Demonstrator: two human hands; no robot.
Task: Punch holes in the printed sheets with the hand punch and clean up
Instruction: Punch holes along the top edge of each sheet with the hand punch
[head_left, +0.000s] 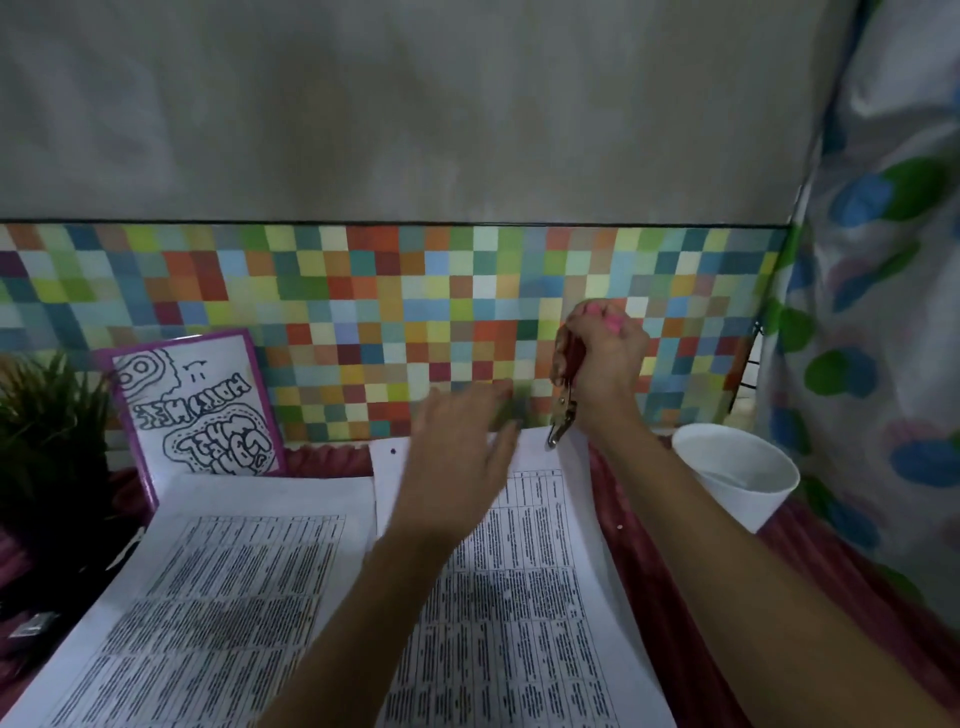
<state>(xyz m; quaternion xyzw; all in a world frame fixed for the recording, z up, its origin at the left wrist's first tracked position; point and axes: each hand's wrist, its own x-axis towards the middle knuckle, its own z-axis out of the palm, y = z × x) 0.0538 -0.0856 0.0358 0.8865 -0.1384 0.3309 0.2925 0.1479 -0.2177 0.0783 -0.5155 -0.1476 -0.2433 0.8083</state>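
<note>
Head view: nearest the camera lies the right sheet (519, 597), a page printed with dense tables, and it serves as the landmark here. It lies flat on the table (649, 545), which is covered in a dark red cloth. Just left of it, edges touching, is the left sheet (208, 597), printed the same way (a second page's edge shows under its far end). So two spreads of printed paper can be counted.

Both forearms reach out over the right sheet. The left hand (457, 457) is over that sheet's far half with its fingers spread and straight, holding nothing. It is blurred, so I cannot tell whether it touches the paper. At the sheet's far left corner there is one punched hole (393, 451).

At the sheet's far right corner is the single hand punch (563, 410), upright, with its metal nose pointing down and meeting the paper's edge. Whether the paper sits inside the nose is too small to tell. The right hand (605, 364) is above that corner, its fingers curled tight round the punch's red handles.

To the right of the sheet stands one white cup (737, 467), near but apart from it. Well to the left of the sheet is one green plant (47, 426). Between the plant and the sheet, one purple-edged drawing (197, 405) leans on the coloured tile wall (363, 291) behind.
</note>
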